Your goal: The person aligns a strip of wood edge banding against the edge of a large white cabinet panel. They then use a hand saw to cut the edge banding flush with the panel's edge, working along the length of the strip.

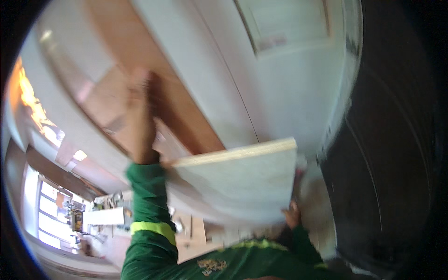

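Note:
My left hand [140, 98], in a green sleeve, reaches up to a brown wooden strip [186, 116] set among white panels; it seems to touch the strip, but blur hides how its fingers lie. A white board [235, 184] with a pale cut edge lies across the middle, below that strip. My right hand [292, 213] grips this board at its lower right end. Whether the board rests on anything at its left end, behind my left forearm, I cannot tell.
Overhead are white panels with a framed inset [291, 25]. A dark panel [382, 149] fills the right side. At lower left are a bright window [53, 212], a white-topped bench [102, 217] and clutter. A glowing light strip [32, 102] runs along the left.

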A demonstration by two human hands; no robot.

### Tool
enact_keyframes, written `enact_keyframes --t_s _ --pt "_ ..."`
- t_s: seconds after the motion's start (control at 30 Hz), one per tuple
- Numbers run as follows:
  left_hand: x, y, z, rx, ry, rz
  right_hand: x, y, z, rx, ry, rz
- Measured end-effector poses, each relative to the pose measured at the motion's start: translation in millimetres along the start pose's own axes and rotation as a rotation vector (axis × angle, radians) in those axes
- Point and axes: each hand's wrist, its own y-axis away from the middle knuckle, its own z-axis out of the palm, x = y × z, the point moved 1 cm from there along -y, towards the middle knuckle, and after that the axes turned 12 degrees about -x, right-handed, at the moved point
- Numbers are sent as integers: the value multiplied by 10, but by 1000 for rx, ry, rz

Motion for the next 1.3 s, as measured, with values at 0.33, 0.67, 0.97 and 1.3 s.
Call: enact_keyframes --t_s 0.33,0.67,0.97,1.3 --pt "528 41 87 -252 90 66 -156 80 164 228 138 142" --pt "413 459 -296 -119 -345 269 -300 684 157 287 286 -213" --pt "414 1660 -845 -420 -1116 589 -1465 2942 831 425 76 -385" --pt "198 961 -1757 -402 -1144 880 -1753 4284 2768 418 54 -966"
